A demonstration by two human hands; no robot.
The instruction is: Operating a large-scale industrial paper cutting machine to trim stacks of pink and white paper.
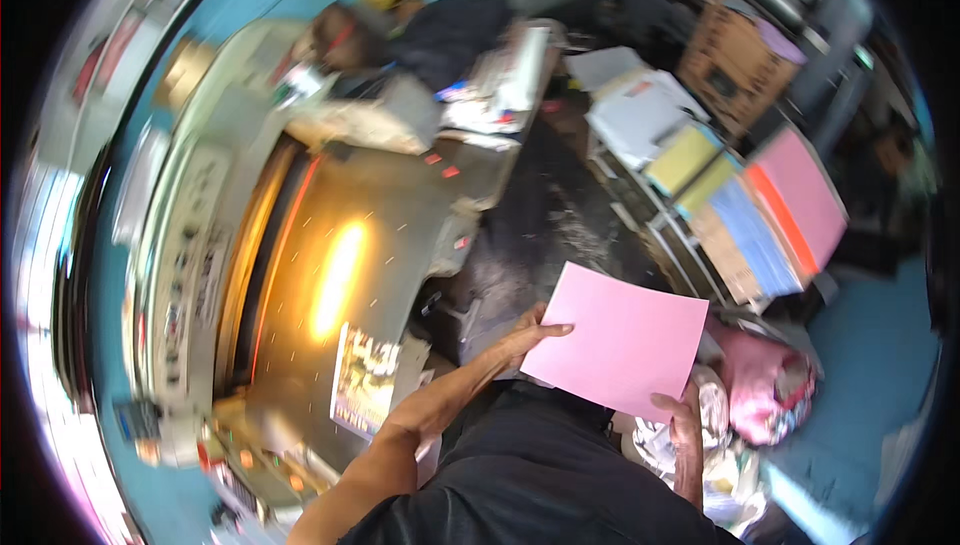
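Note:
Between both hands I hold a pink sheet of paper [622, 337] in front of my body; whether it is one sheet or a thin stack, I cannot tell. My left hand [532, 337] grips its left edge, thumb on top and fingers underneath. At the lower right corner, my right hand [682, 415] pinches the paper, with the thumb over the face. The sheet lies nearly flat, slightly bowed, and faces up.
To the left stands a large machine with a lit metal table [385, 215] and a printed colour sheet [365, 380] on it. Stacks of coloured paper [760, 215] sit at the right, near a cardboard box [735, 65]. A pink bag [765, 385] is beside my right arm.

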